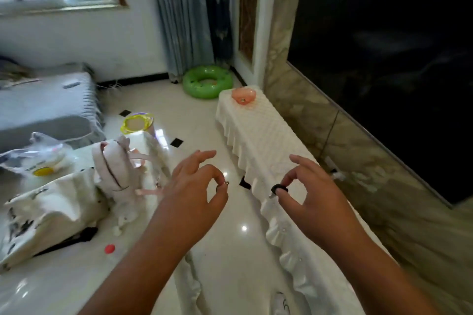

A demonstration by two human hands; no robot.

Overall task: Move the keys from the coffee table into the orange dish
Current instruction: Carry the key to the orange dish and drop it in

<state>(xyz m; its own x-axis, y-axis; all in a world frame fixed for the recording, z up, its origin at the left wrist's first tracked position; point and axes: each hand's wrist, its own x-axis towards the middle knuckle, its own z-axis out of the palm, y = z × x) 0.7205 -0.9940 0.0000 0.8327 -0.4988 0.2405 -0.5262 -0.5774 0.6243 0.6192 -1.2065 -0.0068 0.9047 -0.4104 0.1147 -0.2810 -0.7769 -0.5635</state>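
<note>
I pinch a key ring (222, 185) in my left hand (197, 186) and a black-headed key (279, 190) in my right hand (311, 195), carrying both toward the orange dish (243, 95).

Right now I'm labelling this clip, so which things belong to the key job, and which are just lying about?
Belongs to the job:
left hand, pinching a key ring
right hand, pinching a black-headed key
orange dish

Lying about:
green swim ring
yellow bowl
white backpack
red cap
</note>
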